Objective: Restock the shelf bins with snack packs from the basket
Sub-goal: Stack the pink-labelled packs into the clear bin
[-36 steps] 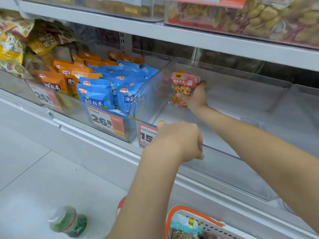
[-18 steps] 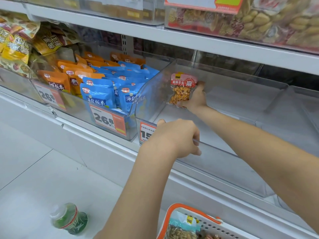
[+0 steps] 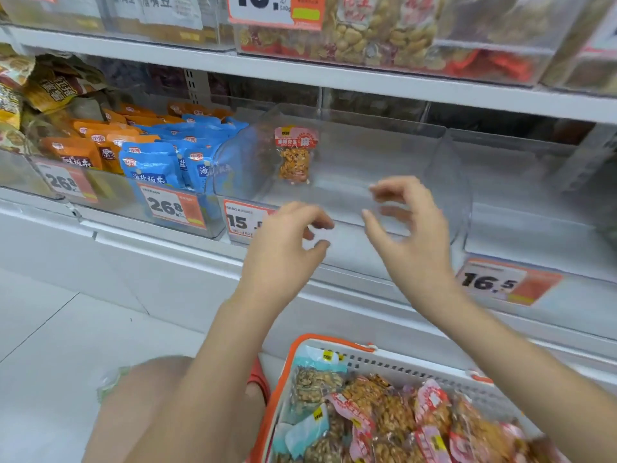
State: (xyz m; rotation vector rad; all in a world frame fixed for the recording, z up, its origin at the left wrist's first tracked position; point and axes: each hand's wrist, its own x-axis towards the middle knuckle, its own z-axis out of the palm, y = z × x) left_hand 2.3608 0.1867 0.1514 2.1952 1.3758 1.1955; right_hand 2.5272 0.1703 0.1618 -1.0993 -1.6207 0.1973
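Down by my knee, the basket (image 3: 302,349) sits w/ a heap of snack packs (image 3: 394,419), clear film over nuts, pink/red headers. One pack (image 3: 295,155) already stands upright in the clear bin (image 3: 334,208), leaning on its left wall; rest of that bin is bare. Left hand (image 3: 283,248) and right hand (image 3: 410,235) both hover in front of the bin's front edge, fingers loosely curled, holding nothing. Packs look light, soft-sided, crinkly, prob slippery on the film. I'd pinch each by the flat sealed header, not the bulging middle, since squeezing there could crush the nuts. Stiff header also lets me stand it upright beside the first. Blue packs (image 3: 150,165) next door are full, no need there.
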